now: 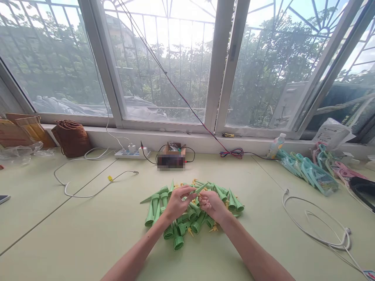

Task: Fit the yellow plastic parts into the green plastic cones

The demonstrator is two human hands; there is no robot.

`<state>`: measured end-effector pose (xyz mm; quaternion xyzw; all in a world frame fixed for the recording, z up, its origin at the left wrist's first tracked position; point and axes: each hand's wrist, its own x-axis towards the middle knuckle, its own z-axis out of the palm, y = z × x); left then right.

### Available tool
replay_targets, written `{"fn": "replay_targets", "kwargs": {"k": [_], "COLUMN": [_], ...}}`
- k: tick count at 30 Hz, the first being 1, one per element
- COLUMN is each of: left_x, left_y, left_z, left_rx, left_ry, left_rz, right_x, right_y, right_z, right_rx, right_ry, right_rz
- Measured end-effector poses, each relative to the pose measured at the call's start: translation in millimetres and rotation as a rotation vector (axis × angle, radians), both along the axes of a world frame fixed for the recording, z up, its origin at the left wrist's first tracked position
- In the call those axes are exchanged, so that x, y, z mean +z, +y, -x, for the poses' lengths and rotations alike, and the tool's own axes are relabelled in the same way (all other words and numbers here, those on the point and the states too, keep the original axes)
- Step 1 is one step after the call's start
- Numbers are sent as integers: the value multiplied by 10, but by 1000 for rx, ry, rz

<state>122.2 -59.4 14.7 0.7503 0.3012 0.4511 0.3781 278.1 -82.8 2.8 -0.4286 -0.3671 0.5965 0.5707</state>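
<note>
Over the middle of a pile my left hand (pixel 178 202) is closed, pinching a green cone-shaped watering spike (pixel 202 187) whose tip slants up to the right. My right hand (pixel 214 203) is closed right beside it, its fingertips meeting at the spike. A bit of yellow shows at those fingertips, apparently a small yellow piece, partly hidden by the fingers. Beneath and around both hands lie several more green spikes (pixel 178 241) with wide ribbed open ends. Small branched yellow plastic pieces (pixel 215 228) are scattered among them.
Behind the pile stand a small box with a blurred front (pixel 171 162) and a white power strip (pixel 132 154). White cables lie left (pixel 79 195) and right (pixel 316 234). A brown drawstring bag (pixel 72 138), a bottle (pixel 277 146) and wrapped teal items (pixel 318 177) sit near the windowsill.
</note>
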Motion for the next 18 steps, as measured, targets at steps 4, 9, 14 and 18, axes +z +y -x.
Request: {"fn": "replay_targets", "kwargs": {"k": [4, 9, 14, 18], "left_x": [18, 1, -15, -10], "left_y": [-11, -19, -14, -8], "left_z": [-6, -30, -26, -12], "left_rx": [5, 31, -43, -70], "left_ry": [1, -24, -127, -203], "left_rz": [-5, 108, 402, 612], "right_x": [22, -10, -18, 1], "right_y": [-15, -27, -71, -93], "right_z": [0, 60, 63, 51], "right_rx": [76, -13, -226, -265], "right_ry": [76, 8, -475, -739], "right_rz": [60, -24, -355, -541]}}
